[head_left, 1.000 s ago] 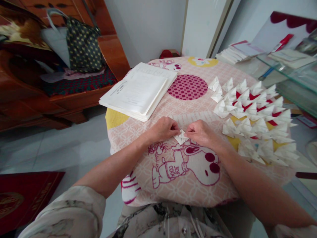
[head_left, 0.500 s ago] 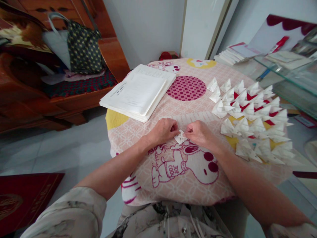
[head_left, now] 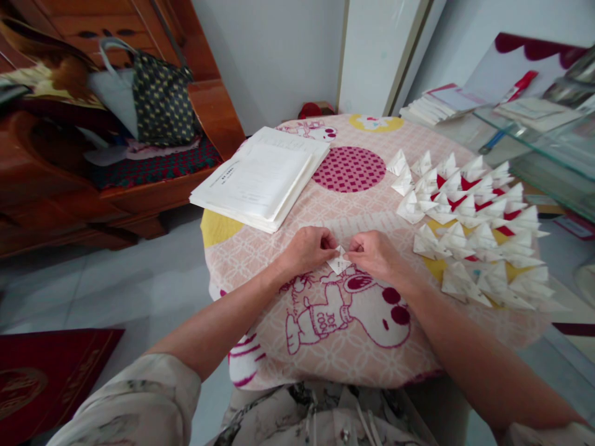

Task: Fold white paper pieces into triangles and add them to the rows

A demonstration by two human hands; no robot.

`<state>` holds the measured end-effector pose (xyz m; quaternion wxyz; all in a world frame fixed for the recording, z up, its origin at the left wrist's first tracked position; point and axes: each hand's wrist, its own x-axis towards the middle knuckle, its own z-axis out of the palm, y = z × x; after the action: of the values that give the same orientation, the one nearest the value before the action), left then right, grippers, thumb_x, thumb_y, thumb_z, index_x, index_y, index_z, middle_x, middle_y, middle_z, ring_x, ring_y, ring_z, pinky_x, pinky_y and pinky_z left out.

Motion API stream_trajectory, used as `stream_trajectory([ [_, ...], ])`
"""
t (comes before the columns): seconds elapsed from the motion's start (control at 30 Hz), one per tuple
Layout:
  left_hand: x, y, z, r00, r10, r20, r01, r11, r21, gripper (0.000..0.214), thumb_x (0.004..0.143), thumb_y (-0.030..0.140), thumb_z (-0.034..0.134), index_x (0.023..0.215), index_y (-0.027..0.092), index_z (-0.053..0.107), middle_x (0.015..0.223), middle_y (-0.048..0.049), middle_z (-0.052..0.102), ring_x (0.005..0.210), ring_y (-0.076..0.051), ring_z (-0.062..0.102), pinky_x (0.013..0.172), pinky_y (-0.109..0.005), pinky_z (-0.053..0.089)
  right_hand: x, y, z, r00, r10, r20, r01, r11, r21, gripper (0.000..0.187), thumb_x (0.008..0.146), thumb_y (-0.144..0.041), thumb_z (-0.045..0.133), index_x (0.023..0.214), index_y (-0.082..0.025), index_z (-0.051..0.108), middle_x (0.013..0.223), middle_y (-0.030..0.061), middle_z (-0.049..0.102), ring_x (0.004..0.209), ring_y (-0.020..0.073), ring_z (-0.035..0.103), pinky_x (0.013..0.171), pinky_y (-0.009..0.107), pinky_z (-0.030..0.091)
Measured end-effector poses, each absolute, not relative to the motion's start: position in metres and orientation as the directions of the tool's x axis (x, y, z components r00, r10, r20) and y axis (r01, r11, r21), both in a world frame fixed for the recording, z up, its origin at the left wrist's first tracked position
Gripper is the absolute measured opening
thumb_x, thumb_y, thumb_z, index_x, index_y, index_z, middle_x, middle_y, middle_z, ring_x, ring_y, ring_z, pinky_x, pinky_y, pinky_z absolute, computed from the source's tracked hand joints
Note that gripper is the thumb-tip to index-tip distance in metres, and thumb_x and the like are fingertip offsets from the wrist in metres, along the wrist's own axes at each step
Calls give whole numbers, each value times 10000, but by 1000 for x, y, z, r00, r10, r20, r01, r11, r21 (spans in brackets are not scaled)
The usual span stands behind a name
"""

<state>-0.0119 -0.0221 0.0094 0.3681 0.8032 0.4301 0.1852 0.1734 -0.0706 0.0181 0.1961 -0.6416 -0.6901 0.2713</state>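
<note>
Two pinches, one small folded paper (head_left: 339,265) between them, over the patterned cloth (head_left: 297,214).
Left hand (head_left: 310,246) and right hand (head_left: 375,253) both closed thumb-to-finger at its upper edges, one per side; neither nearer. Free corner points back toward the wearer; no clear long axis. Folded pieces (head_left: 481,238) sit off right.

Matt folded paper (head_left: 339,262), textured cloth cover (head_left: 357,214), glossy wooden bench (head_left: 158,191), smooth glass shelf (head_left: 558,145).
</note>
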Motion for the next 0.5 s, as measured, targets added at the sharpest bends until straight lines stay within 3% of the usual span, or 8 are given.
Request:
stream_trajectory([
  [0.2,-14,-22,8,587,810,-5,479,-342,809,66,734,201,701,766,142,697,615,21,628,575,-84,535,545,-200,389,178,-71,13,-146,987,-72,685,49,-727,80,752,-206,671,817,-160,671,584,-19,602,526,110,510,518,234,336],
  [0.37,-12,-18,3,602,798,-35,306,-191,933,145,705,215,745,797,128,675,658,6,637,606,-89,559,556,-198,422,181,-69,15,-206,968,-142,577,3,-817,164,779,-277,621,660,-165,610,510,-39,524,465,90,446,457,223,273],
  [0.5,-12,-17,6,629,769,-112,174,1,985,244,718,269,762,880,120,657,645,16,621,530,-62,509,499,-182,385,181,-69,17,-187,963,-194,374,-113,-920,202,745,-339,661,661,-160,618,467,-56,477,408,72,381,414,217,237],
])
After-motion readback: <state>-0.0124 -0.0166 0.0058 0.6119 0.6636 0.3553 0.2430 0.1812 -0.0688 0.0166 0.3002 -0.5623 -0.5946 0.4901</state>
